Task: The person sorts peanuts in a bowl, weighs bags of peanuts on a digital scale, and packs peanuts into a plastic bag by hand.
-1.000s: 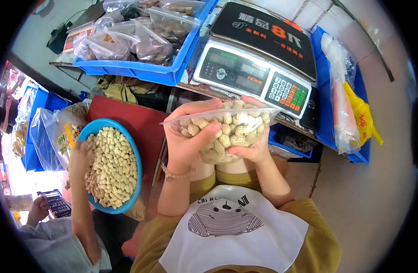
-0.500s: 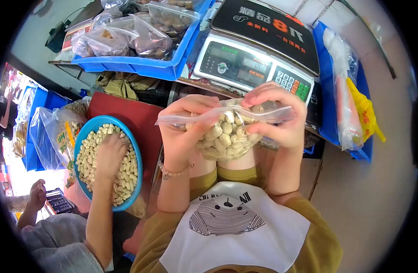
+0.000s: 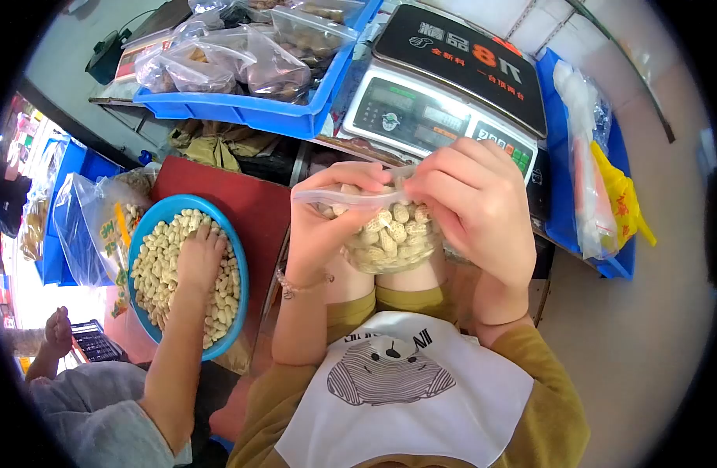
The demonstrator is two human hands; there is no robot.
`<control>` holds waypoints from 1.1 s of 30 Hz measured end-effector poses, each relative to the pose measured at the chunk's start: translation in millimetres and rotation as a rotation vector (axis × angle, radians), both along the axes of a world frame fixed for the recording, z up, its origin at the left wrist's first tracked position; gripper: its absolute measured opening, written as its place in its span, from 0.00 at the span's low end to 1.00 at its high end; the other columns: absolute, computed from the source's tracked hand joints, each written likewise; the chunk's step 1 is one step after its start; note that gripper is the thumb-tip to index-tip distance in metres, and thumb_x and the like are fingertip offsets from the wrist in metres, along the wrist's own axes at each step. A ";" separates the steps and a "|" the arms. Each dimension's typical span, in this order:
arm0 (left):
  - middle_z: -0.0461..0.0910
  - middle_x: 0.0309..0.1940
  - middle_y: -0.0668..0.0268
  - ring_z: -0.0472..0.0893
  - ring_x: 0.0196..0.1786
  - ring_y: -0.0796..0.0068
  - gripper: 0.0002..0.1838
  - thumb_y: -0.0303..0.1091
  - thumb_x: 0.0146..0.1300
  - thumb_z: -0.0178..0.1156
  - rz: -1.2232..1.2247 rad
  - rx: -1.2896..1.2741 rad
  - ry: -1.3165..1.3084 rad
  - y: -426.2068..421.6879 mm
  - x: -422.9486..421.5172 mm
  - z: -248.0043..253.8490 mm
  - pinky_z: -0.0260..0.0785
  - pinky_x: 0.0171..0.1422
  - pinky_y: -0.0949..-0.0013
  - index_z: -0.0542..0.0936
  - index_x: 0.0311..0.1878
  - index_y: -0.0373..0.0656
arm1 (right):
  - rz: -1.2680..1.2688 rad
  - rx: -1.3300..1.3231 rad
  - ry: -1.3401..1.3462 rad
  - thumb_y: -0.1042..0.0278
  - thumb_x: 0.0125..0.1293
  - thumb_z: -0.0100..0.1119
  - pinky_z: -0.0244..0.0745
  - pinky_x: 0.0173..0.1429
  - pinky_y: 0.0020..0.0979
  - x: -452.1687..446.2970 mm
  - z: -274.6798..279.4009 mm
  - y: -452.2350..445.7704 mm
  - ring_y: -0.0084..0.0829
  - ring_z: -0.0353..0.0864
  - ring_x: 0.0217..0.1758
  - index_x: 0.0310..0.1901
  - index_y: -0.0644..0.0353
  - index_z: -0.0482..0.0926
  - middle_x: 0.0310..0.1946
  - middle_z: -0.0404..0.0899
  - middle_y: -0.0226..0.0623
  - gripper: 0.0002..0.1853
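A clear zip bag (image 3: 386,253) of unshelled peanuts hangs between my hands, above my lap. My left hand (image 3: 331,218) grips the top edge of the bag at its left end, thumb in front and fingers behind. At the right part of the zip strip, my right hand (image 3: 479,203) pinches the bag's top with thumb and fingers together. Whether the zip is sealed along its length I cannot tell. To the left, a blue basin (image 3: 241,292) full of peanuts stands on a red surface, with a co-worker's hand (image 3: 200,261) in it.
A digital scale (image 3: 405,109) stands beyond my hands. A blue tray (image 3: 226,109) of filled bags is at the back left. On the right sits a blue bin (image 3: 557,171) with plastic bags. A co-worker's other hand (image 3: 58,331) is near a calculator (image 3: 95,343) at lower left.
My right hand has moved left along the bag's top and closed into a pinch nearer my left hand. The co-worker's hand has shifted slightly within the basin.
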State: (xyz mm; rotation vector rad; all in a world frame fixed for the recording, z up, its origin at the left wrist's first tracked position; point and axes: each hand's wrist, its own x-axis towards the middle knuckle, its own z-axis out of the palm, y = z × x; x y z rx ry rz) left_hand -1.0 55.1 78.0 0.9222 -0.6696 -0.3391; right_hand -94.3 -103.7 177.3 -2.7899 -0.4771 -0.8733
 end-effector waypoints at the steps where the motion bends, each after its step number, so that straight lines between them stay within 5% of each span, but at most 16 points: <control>1: 0.84 0.41 0.58 0.79 0.53 0.64 0.11 0.20 0.49 0.68 0.021 -0.005 -0.008 -1.4 -0.6 -0.8 0.69 0.63 0.63 0.82 0.37 0.34 | -0.013 0.016 -0.011 0.74 0.44 0.65 0.68 0.37 0.33 0.6 -0.4 1.2 0.33 0.74 0.32 0.28 0.56 0.78 0.27 0.74 0.29 0.08; 24: 0.83 0.35 0.57 0.80 0.42 0.67 0.04 0.21 0.55 0.66 0.279 -0.219 -0.097 -12.4 -6.3 -10.8 0.71 0.50 0.67 0.81 0.35 0.35 | 0.024 0.163 -0.055 0.75 0.44 0.70 0.66 0.34 0.33 6.5 -4.6 3.1 0.36 0.76 0.31 0.32 0.58 0.81 0.27 0.77 0.34 0.10; 33: 0.84 0.36 0.58 0.81 0.42 0.67 0.05 0.18 0.54 0.65 0.227 -0.158 -0.031 -5.6 -8.3 -5.3 0.72 0.50 0.67 0.83 0.35 0.34 | 0.004 -0.001 -0.079 0.71 0.50 0.65 0.66 0.36 0.32 12.3 -8.9 11.0 0.32 0.73 0.33 0.30 0.57 0.77 0.28 0.71 0.31 0.07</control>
